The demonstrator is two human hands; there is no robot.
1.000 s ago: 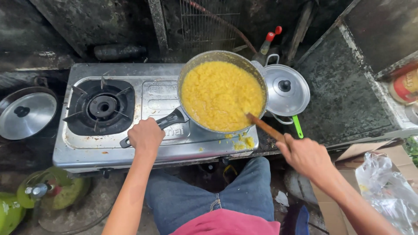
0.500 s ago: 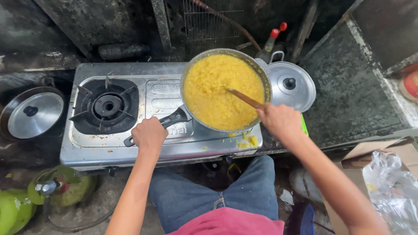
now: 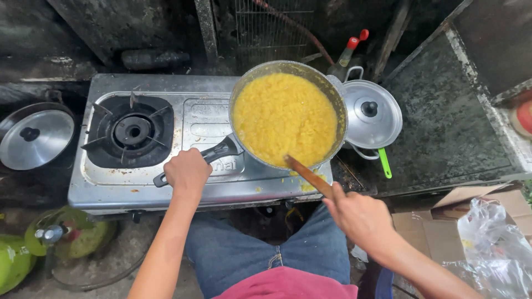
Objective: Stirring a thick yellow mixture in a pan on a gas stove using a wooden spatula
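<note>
A round pan (image 3: 332, 91) full of yellow grainy food (image 3: 284, 116) sits on the right burner of a steel two-burner gas stove (image 3: 206, 119). My left hand (image 3: 187, 173) is closed on the pan's black handle (image 3: 219, 150) at the stove's front. My right hand (image 3: 360, 216) grips a wooden spoon (image 3: 307, 175), whose tip dips into the food at the pan's near rim. Bits of yellow food lie spilled on the stove front below the pan.
The left burner (image 3: 132, 131) is bare. A steel lid (image 3: 34, 138) lies left of the stove, and a lidded steel pot (image 3: 371, 113) with a green utensil (image 3: 385, 163) stands right of the pan. Green gas cylinders (image 3: 16, 260) sit low left; a cardboard box with plastic bags (image 3: 493, 238) low right.
My right hand has drawn the wooden spoon back from the pan's middle to its near rim. My left hand has stayed on the handle.
</note>
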